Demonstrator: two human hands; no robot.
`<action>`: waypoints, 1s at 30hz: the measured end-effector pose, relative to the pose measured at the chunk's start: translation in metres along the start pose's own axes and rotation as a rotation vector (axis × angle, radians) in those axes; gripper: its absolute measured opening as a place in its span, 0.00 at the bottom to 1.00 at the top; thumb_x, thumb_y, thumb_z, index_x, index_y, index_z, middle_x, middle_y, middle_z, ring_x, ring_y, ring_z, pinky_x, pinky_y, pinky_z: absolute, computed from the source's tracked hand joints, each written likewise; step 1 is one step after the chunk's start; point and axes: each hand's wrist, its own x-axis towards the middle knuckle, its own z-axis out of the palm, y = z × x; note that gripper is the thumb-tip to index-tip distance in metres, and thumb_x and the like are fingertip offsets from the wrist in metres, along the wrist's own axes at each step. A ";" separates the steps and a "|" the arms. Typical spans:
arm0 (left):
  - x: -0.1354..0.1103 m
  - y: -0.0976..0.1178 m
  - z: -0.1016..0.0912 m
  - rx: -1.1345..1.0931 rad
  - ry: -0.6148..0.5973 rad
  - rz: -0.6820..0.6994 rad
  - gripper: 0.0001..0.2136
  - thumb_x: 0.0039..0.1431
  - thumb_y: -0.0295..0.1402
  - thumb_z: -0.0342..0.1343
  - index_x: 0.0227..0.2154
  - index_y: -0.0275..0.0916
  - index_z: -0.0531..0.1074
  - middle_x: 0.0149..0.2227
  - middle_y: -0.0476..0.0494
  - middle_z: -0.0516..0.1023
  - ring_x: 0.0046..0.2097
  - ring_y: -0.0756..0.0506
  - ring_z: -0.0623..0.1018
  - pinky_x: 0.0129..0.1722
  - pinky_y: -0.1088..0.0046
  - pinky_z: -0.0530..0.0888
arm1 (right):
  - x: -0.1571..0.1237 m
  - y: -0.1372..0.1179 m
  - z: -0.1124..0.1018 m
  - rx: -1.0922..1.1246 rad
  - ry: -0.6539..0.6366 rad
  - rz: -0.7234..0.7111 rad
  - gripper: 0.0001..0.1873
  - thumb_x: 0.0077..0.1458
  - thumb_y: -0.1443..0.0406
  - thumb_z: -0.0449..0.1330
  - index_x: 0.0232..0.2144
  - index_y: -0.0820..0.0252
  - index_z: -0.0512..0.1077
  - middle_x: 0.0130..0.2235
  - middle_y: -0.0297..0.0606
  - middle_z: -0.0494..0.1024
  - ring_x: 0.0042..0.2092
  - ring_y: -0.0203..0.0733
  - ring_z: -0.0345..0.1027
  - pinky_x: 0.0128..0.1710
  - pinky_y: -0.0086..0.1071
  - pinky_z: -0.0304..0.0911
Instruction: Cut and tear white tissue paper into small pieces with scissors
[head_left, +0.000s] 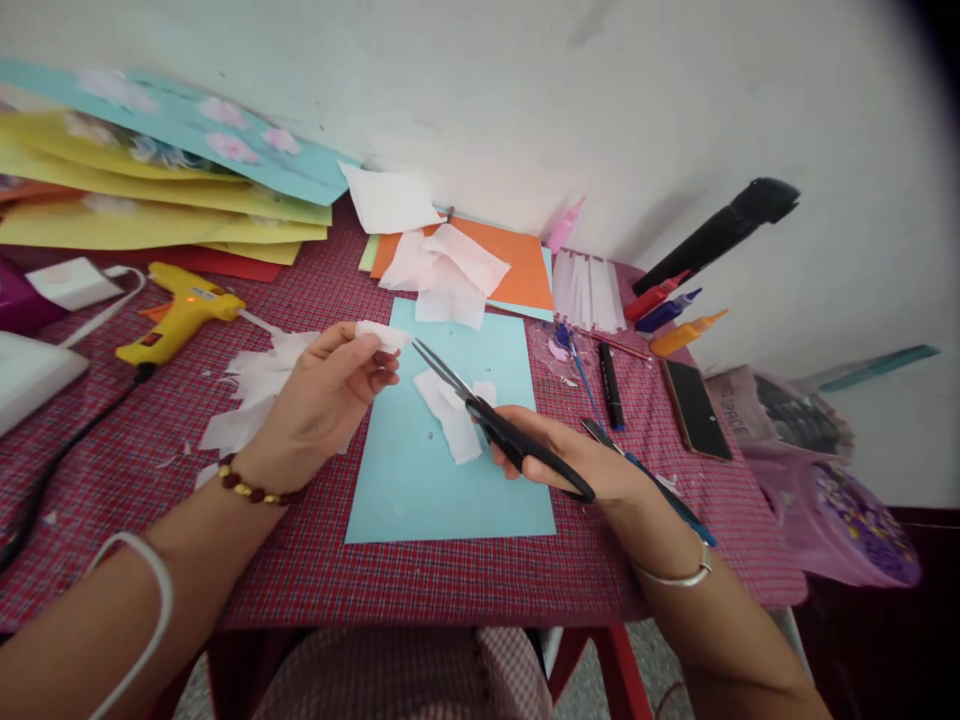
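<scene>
Pinched between the thumb and fingers of my left hand (330, 385) is a small piece of white tissue paper (381, 335). My right hand (555, 450) grips black-handled scissors (517, 440), whose blades point up and left, with their tips close to the paper's right end. Below both hands lies a light blue sheet (450, 505) with loose white paper scraps (454, 425) on it. More white tissue pieces (259, 380) spread on the cloth behind my left hand, partly hidden by it.
A yellow glue gun (176, 310) with a lit orange light lies at left. Stacked colored sheets (157, 200) stand behind it. On the right are glue sticks (589, 290), a black marker (610, 385), paint tubes (688, 332), a phone (696, 408) and a blue-handled cutter (667, 495).
</scene>
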 end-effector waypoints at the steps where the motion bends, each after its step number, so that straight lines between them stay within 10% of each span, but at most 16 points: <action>1: 0.000 -0.001 0.000 0.004 -0.017 -0.020 0.04 0.49 0.29 0.64 0.25 0.38 0.73 0.27 0.49 0.78 0.29 0.52 0.76 0.30 0.76 0.74 | 0.001 0.001 0.000 0.014 -0.021 0.011 0.35 0.57 0.46 0.59 0.55 0.65 0.61 0.38 0.38 0.66 0.36 0.35 0.61 0.34 0.31 0.58; 10: -0.009 -0.009 0.006 0.138 -0.174 -0.220 0.05 0.46 0.29 0.65 0.23 0.37 0.74 0.24 0.49 0.76 0.27 0.52 0.74 0.29 0.78 0.72 | 0.004 0.007 0.000 0.096 -0.028 0.046 0.36 0.57 0.45 0.58 0.54 0.67 0.60 0.38 0.39 0.66 0.35 0.34 0.63 0.34 0.31 0.60; 30: -0.010 -0.014 0.010 0.180 -0.128 -0.223 0.06 0.46 0.28 0.64 0.23 0.37 0.71 0.25 0.49 0.75 0.29 0.52 0.74 0.31 0.77 0.71 | 0.005 0.007 0.013 0.055 0.155 0.105 0.29 0.57 0.48 0.61 0.49 0.64 0.65 0.26 0.26 0.59 0.22 0.28 0.53 0.21 0.26 0.49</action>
